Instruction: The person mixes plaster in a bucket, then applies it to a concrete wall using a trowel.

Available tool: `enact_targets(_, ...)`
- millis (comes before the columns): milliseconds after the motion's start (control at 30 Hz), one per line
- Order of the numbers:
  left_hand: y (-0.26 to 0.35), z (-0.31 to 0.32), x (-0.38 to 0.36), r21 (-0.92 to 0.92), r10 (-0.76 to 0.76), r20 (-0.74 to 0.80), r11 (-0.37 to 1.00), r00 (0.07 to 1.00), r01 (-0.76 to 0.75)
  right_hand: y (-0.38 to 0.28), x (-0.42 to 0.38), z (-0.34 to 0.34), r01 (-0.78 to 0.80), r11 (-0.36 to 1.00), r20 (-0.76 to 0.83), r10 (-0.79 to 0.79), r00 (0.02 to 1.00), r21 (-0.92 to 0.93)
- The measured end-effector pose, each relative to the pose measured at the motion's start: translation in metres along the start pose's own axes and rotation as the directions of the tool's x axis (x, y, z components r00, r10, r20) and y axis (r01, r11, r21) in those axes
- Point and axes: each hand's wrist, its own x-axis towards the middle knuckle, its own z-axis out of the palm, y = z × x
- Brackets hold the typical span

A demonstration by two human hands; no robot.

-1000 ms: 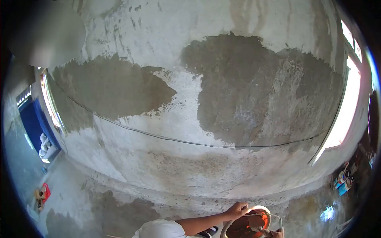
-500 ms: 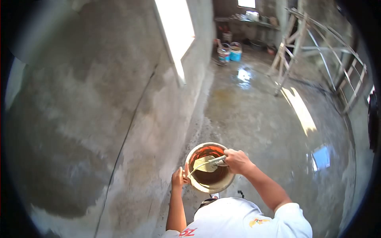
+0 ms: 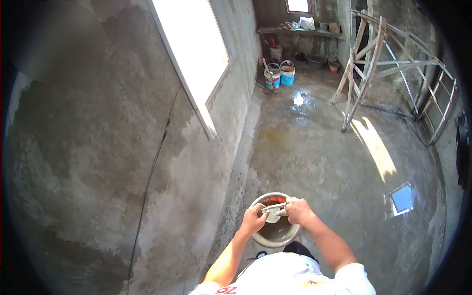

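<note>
Below me hangs or stands a round bucket [image 3: 276, 243] with a greyish rim and orange-red showing inside its far wall. Wet grey-brown material lies in it. My right hand [image 3: 298, 211] is closed over the bucket's far right side, gripping a trowel together with the bucket's handle. The cement-smeared trowel blade [image 3: 272, 218] sits over the bucket's opening. On the left side, my left hand [image 3: 252, 219] has its fingers closed at the other end of the pale bucket handle [image 3: 274, 207], close to the blade. The fingers partly hide the contact.
A damp cement wall [image 3: 196, 162] with a bright window opening [image 3: 194, 44] rises at left. Ahead are two paint buckets [image 3: 287, 76], a loaded shelf [image 3: 309, 31] and a wooden trestle [image 3: 366, 73]. The wet concrete floor [image 3: 314, 147] reflects light.
My left hand has moved from the bucket's left rim to its handle near the trowel. The bucket sits lower and further right in view, and the view has tilted up.
</note>
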Motion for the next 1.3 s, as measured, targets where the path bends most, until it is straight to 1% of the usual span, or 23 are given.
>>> enact_targets(67, -0.003, 0.019, 0.045, -0.085, -0.041, -0.025, 0.996, 0.999, 0.039, 0.037, 0.02, -0.001, -0.017, 1.0, 0.003, 0.017, 1.0, -0.003)
enact_targets(167, 0.01, 0.042, 0.108, -0.172, -0.051, -0.067, 0.984, 0.996, 0.039, 0.098, 0.054, -0.007, -0.023, 0.999, -0.021, 0.024, 1.0, 0.025)
enact_targets(200, 0.017, 0.049, 0.128, -0.096, -0.012, -0.108, 0.995, 0.994, 0.002, 0.118, 0.064, -0.011, -0.018, 0.999, -0.041, 0.019, 0.999, 0.036)
enact_targets(233, 0.022, 0.059, 0.147, -0.112, -0.029, -0.135, 0.994, 0.99, 0.014, 0.136, 0.074, -0.016, -0.014, 0.998, -0.062, 0.017, 0.998, 0.054)
enact_targets(300, 0.045, 0.065, 0.178, -0.062, -0.063, -0.141, 0.997, 0.988, 0.055, 0.168, 0.094, -0.029, 0.004, 0.998, -0.032, -0.002, 0.999, 0.056)
enact_targets(367, 0.054, 0.07, 0.218, -0.051, -0.03, -0.191, 0.998, 0.981, 0.02, 0.202, 0.113, -0.043, -0.013, 0.993, -0.087, 0.023, 0.996, 0.114)
enact_targets(400, 0.056, 0.076, 0.231, -0.04, -0.009, -0.215, 0.999, 0.977, 0.0, 0.22, 0.122, -0.052, -0.01, 0.99, -0.062, 0.019, 0.998, 0.142)
enact_targets(433, 0.055, 0.084, 0.251, -0.025, 0.041, -0.32, 0.998, 0.947, -0.051, 0.235, 0.132, -0.062, -0.013, 0.989, -0.046, 0.02, 0.999, 0.145)
enact_targets(500, 0.07, 0.083, 0.283, -0.041, -0.023, -0.364, 0.999, 0.931, 0.009, 0.261, 0.147, -0.077, -0.046, 0.995, -0.17, 0.06, 0.984, 0.086)
enact_targets(567, 0.075, 0.083, 0.32, -0.067, 0.004, -0.431, 0.997, 0.902, -0.037, 0.289, 0.164, -0.084, -0.1, 0.993, -0.149, 0.108, 0.983, 0.059)
enact_targets(633, 0.084, 0.078, 0.358, -0.049, -0.02, -0.468, 0.999, 0.883, -0.004, 0.314, 0.185, -0.091, -0.188, 0.973, -0.149, 0.208, 0.967, 0.137)
enact_targets(667, 0.089, 0.075, 0.379, -0.045, -0.021, -0.51, 0.999, 0.86, -0.002, 0.327, 0.194, -0.091, -0.182, 0.955, -0.205, 0.232, 0.951, 0.236)
enact_targets(700, 0.094, 0.072, 0.4, -0.04, -0.024, -0.55, 0.999, 0.835, 0.002, 0.339, 0.203, -0.09, -0.189, 0.953, -0.207, 0.239, 0.949, 0.235)
enact_targets(733, 0.085, 0.071, 0.422, -0.111, -0.062, -0.552, 0.994, 0.832, 0.0, 0.349, 0.212, -0.089, -0.21, 0.939, -0.237, 0.278, 0.931, 0.273)
enact_targets(833, 0.097, 0.067, 0.485, -0.121, -0.086, -0.512, 0.992, 0.855, 0.028, 0.384, 0.249, -0.099, -0.262, 0.903, -0.267, 0.36, 0.894, 0.34)
enact_targets(900, 0.111, 0.07, 0.524, -0.021, -0.038, -0.488, 0.999, 0.872, 0.032, 0.405, 0.278, -0.107, -0.277, 0.857, -0.175, 0.382, 0.908, 0.435)
enact_targets(933, 0.139, 0.067, 0.54, -0.028, -0.091, -0.437, 0.996, 0.895, 0.088, 0.416, 0.298, -0.113, -0.283, 0.852, -0.185, 0.395, 0.9, 0.441)
enact_targets(967, 0.12, 0.079, 0.564, -0.07, -0.044, -0.442, 0.997, 0.896, 0.014, 0.423, 0.308, -0.116, -0.326, 0.845, -0.135, 0.415, 0.9, 0.423)
enact_targets(1000, 0.125, 0.081, 0.583, -0.061, -0.042, -0.425, 0.998, 0.904, 0.018, 0.429, 0.314, -0.12, -0.372, 0.838, -0.075, 0.434, 0.898, 0.398)
enact_targets(1033, 0.13, 0.085, 0.604, -0.057, -0.038, -0.411, 0.998, 0.911, 0.016, 0.438, 0.32, -0.124, -0.389, 0.833, -0.072, 0.45, 0.89, 0.392)
enact_targets(1133, 0.133, 0.092, 0.662, -0.023, -0.039, -0.275, 0.999, 0.961, 0.034, 0.468, 0.347, -0.139, -0.433, 0.801, 0.005, 0.473, 0.881, 0.412)
enact_targets(1267, 0.165, 0.101, 0.731, -0.063, -0.013, -0.207, 0.998, 0.978, 0.0, 0.52, 0.373, -0.132, -0.486, 0.734, 0.037, 0.535, 0.844, 0.475)
enact_targets(1300, 0.161, 0.107, 0.753, -0.052, 0.005, -0.19, 0.999, 0.982, -0.016, 0.534, 0.381, -0.132, -0.494, 0.72, 0.029, 0.552, 0.834, 0.487)
